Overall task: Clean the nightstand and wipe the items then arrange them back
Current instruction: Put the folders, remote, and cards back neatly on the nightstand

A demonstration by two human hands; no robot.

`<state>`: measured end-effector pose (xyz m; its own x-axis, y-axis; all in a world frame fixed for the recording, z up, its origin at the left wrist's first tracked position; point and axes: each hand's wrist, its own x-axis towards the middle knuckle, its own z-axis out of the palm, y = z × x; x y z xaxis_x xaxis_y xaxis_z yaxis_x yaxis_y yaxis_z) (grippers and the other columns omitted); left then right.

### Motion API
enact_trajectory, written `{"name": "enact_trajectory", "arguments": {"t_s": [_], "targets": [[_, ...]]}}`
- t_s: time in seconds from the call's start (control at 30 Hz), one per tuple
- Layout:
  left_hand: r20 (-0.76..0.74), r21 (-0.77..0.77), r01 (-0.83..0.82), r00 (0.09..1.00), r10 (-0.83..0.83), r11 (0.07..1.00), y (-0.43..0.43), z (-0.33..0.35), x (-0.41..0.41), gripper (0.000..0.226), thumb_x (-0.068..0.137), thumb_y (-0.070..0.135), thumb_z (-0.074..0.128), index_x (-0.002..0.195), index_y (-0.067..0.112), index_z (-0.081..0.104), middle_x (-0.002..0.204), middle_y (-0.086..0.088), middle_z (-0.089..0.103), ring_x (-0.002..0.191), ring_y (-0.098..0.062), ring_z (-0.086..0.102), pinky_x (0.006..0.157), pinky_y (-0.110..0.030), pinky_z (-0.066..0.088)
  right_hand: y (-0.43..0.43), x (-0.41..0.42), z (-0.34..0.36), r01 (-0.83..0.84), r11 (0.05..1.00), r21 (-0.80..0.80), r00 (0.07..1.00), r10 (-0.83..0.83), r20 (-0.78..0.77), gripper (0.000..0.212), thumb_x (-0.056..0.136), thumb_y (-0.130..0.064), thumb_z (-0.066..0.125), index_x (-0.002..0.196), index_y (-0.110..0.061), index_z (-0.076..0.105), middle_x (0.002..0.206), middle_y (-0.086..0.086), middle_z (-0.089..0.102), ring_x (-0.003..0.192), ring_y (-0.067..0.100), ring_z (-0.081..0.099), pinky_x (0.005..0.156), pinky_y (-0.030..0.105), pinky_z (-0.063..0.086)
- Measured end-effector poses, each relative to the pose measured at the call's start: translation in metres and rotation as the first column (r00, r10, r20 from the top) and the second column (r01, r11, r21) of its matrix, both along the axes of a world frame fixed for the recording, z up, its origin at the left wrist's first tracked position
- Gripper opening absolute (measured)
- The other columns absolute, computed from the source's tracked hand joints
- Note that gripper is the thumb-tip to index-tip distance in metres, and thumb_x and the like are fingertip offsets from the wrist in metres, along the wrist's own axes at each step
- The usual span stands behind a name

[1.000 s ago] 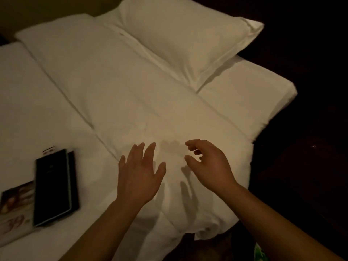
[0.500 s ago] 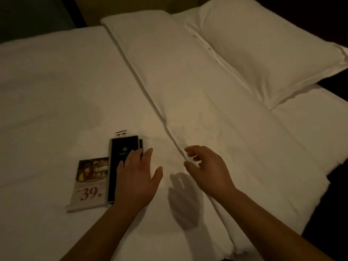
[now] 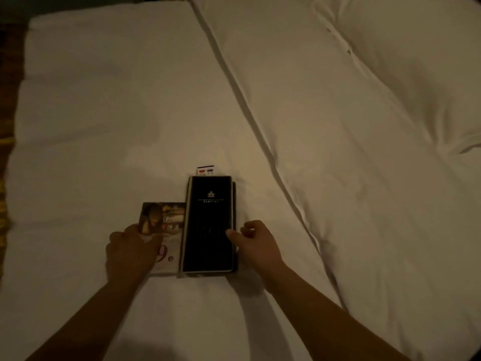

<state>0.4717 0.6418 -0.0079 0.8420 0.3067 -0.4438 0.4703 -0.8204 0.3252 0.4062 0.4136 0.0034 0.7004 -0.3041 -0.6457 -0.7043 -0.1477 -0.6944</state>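
Note:
A black folder (image 3: 208,220) with a small gold crest lies flat on the white bed (image 3: 104,113), stacked on another dark cover. Left of it lies a printed card (image 3: 166,217) with a food photo and red numerals. A small white card (image 3: 205,171) with coloured marks pokes out beyond the folder's far end. My left hand (image 3: 130,252) lies over the printed card's near left part, fingers curled at its edge. My right hand (image 3: 256,243) is at the folder's right edge, thumb on the cover and fingers curled beside it.
A folded white duvet (image 3: 338,152) runs diagonally along the right side of the bed, its seam just right of the folder. The bed's left edge meets a dark floor (image 3: 4,178). The nightstand is out of view.
The view swung left, away from the pillow. Both hands came down from hovering open over the duvet onto the stack: left on the printed card, right on the folder's edge.

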Motion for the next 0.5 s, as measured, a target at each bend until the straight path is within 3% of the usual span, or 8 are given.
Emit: {"name": "enact_trajectory", "arguments": {"t_s": [0.1,0.17,0.23,0.3,0.37,0.5], "targets": [[-0.019,-0.149,-0.027,1.000,0.025,0.988,-0.003,-0.002,0.006,0.072,0.079,0.062,0.065,0.127,0.009,0.056,0.117,-0.022,0.062,0.104,-0.040,0.060,0.092,-0.049,0.050,0.019,0.009,-0.007,0.030,0.999,-0.023,0.999,-0.031,-0.019,0.049,0.076,-0.050,0.073,0.101,-0.015,0.050,0.103,0.005,0.062,0.090,0.021,0.063,0.069,0.033,0.053],[-0.012,-0.204,-0.052,0.999,0.051,0.978,-0.006,0.002,0.010,0.064,0.080,0.056,0.068,0.124,0.010,0.058,0.111,-0.017,0.068,0.095,-0.036,0.065,0.085,-0.045,0.052,0.026,0.014,-0.012,0.008,0.996,-0.092,1.000,-0.010,-0.020,0.047,0.075,-0.048,0.075,0.093,-0.014,0.047,0.098,0.006,0.061,0.086,0.022,0.063,0.055,0.025,0.043],[0.022,-0.243,-0.079,0.996,0.087,0.967,-0.008,0.009,0.012,0.050,0.083,0.037,0.070,0.123,0.009,0.057,0.101,-0.015,0.070,0.083,-0.032,0.067,0.080,-0.044,0.054,0.026,0.016,-0.016,0.027,0.998,-0.060,1.000,-0.027,0.001,0.043,0.074,-0.045,0.077,0.085,-0.014,0.049,0.086,0.004,0.063,0.079,0.020,0.063,0.055,0.028,0.047],[0.034,-0.280,-0.099,0.993,0.113,0.955,-0.006,0.015,0.014,0.042,0.079,0.021,0.067,0.119,0.009,0.059,0.082,-0.008,0.068,0.067,-0.027,0.065,0.072,-0.041,0.054,0.023,0.014,-0.015,0.065,0.996,0.057,0.998,-0.066,0.025,0.042,0.068,-0.043,0.080,0.077,-0.012,0.054,0.081,0.007,0.069,0.076,0.023,0.069,0.068,0.043,0.058],[0.028,-0.306,-0.121,0.990,0.136,0.944,-0.006,0.019,0.016,0.036,0.081,0.006,0.066,0.118,0.006,0.064,0.078,-0.006,0.066,0.064,-0.025,0.064,0.068,-0.040,0.054,0.015,0.008,-0.006,0.068,0.994,0.080,0.993,-0.075,0.088,0.039,0.067,-0.040,0.079,0.071,-0.011,0.054,0.079,0.012,0.071,0.074,0.026,0.071,0.071,0.050,0.058],[0.058,-0.377,-0.116,0.987,0.148,0.919,-0.022,0.036,0.012,0.021,0.079,0.004,0.068,0.098,0.012,0.073,0.075,-0.012,0.070,0.064,-0.030,0.067,0.066,-0.045,0.059,-0.017,-0.018,0.023,0.130,0.990,0.061,0.969,-0.139,0.205,0.044,0.064,-0.038,0.075,0.059,-0.015,0.039,0.062,0.011,0.056,0.062,0.026,0.063,0.062,0.047,0.053]]}}
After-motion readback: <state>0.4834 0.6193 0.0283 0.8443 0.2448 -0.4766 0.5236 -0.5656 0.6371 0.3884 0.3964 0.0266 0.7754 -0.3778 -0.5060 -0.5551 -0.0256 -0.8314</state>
